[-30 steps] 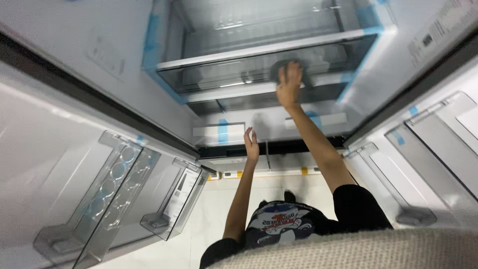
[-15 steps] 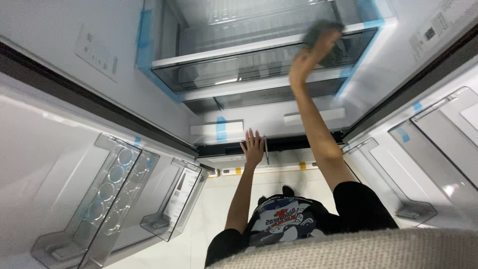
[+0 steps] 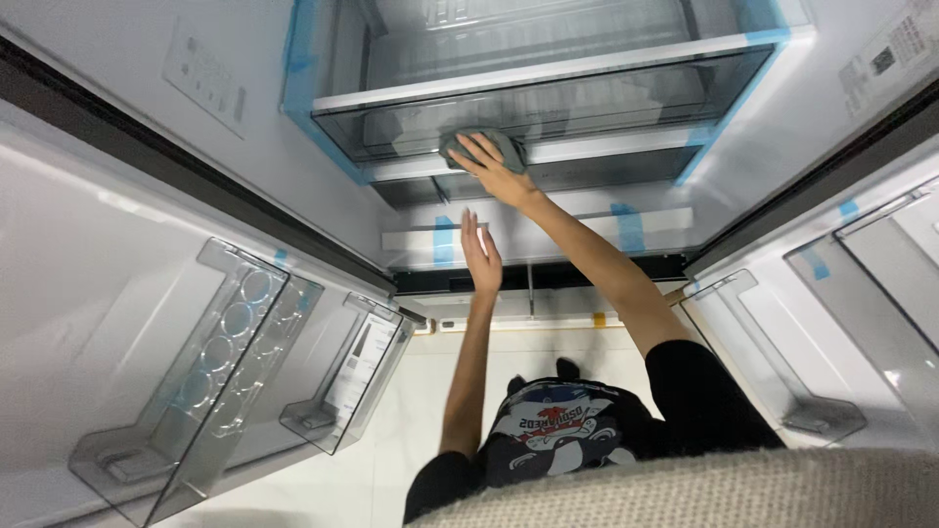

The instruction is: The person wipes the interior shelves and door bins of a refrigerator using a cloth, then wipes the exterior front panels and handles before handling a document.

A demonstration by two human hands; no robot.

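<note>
From my feed I see two bare arms, the left hand [image 3: 481,256] and right hand [image 3: 499,176] both ungloved, with no rings, watch or bands showing. The sleeves are short and black, ending above the elbows. The black shirt [image 3: 559,435] carries a printed chest graphic in white, red and blue. Dark shoes [image 3: 541,374] peek out below. A beige, coarse-knit fabric strip [image 3: 704,494] crosses my lower edge.

Bright, even light inside the fridge, soft glare on white walls, wide-angle bending at edges.
</note>
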